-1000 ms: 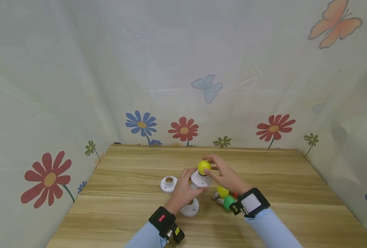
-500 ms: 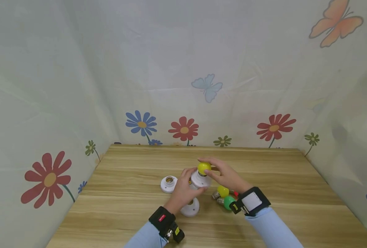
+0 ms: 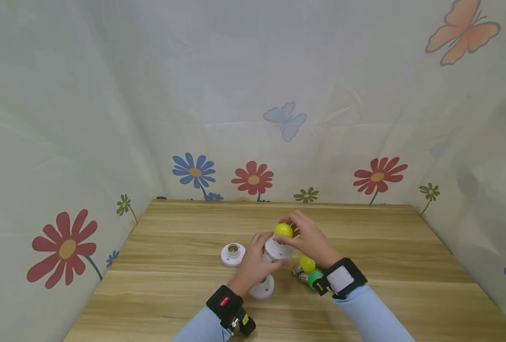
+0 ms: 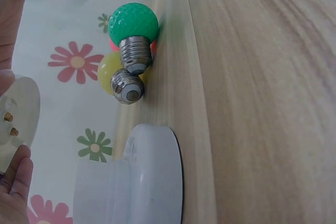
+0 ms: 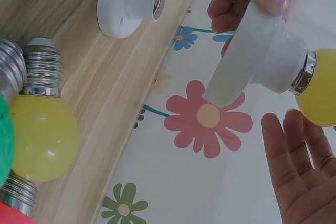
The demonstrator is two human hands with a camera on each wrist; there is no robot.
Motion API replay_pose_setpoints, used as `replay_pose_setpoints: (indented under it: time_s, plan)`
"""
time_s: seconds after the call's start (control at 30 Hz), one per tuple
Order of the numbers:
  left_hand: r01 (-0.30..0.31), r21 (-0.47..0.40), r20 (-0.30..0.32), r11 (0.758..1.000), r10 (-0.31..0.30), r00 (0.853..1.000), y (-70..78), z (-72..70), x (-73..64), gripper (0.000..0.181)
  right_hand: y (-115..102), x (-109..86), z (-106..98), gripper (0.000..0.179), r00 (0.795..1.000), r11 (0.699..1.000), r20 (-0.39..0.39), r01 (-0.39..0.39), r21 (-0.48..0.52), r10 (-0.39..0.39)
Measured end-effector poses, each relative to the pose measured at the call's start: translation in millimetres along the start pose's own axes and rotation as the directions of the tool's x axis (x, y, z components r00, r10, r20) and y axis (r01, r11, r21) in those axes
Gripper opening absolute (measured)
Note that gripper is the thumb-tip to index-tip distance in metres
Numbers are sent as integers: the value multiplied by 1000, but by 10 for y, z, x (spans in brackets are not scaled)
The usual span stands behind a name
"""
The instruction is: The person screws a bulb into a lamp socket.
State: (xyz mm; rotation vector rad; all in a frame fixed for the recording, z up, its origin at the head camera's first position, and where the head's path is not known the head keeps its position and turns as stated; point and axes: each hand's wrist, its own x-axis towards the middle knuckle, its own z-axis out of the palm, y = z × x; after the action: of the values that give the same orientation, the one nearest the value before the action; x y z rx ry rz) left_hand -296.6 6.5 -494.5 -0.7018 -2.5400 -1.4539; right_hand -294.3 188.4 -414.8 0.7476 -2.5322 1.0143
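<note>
My left hand (image 3: 253, 268) grips a white lamp holder (image 3: 275, 251) by its round base, raised above the table. Two brass screws show on the holder's underside in the left wrist view. A yellow light bulb (image 3: 283, 230) sits in the holder, with a strip of its metal thread visible at the socket mouth in the right wrist view. My right hand (image 3: 310, 241) holds this bulb, thumb across its near side and fingers behind it. The right wrist view shows fingertips (image 5: 293, 116) right at the bulb; the thumb is hidden there.
White lamp holders stand on the wooden table, one at the left (image 3: 233, 255) and one nearer (image 3: 262, 288), partly behind my left wrist. Beneath my right wrist lie a yellow bulb (image 3: 307, 263), a green bulb (image 3: 314, 279) and a red bulb (image 5: 11, 214). A flower-printed curtain (image 3: 218, 118) surrounds the table.
The right hand's fingers have shifted round the bulb, and its thumb now lies lower, near the bulb's base. The left hand keeps its grip on the lamp holder, almost unmoved.
</note>
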Motion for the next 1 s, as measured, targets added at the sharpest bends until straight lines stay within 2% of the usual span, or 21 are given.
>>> replay_pose_setpoints:
  time_s: [0.23, 0.33, 0.47, 0.63, 0.77, 1.0]
  plan:
    - [10, -9, -5, 1000, -10, 1000, -16, 2, 0, 80, -24, -11, 0, 48, 999, 999, 20, -50, -7, 50]
    - [23, -9, -6, 1000, -23, 1000, -22, -4, 4, 82, -15, -31, -23, 50, 998, 998, 49, -50, 27, 49]
    - [17, -14, -8, 1000, -17, 1000, -24, -12, 7, 82, 15, -61, -61, 49, 993, 992, 112, 11, 127, -26]
    - [-6, -27, -9, 1000, 6, 1000, -13, -21, 3, 82, 53, -80, -90, 48, 977, 970, 187, 56, 238, -102]
    - [-3, -15, -8, 1000, 3, 1000, -7, -20, 0, 81, 67, -77, -94, 46, 972, 967, 204, 60, 248, -112]
    - [-4, -13, -10, 1000, 4, 1000, -3, -19, -7, 79, 75, -71, -85, 43, 975, 973, 189, 71, 220, -114]
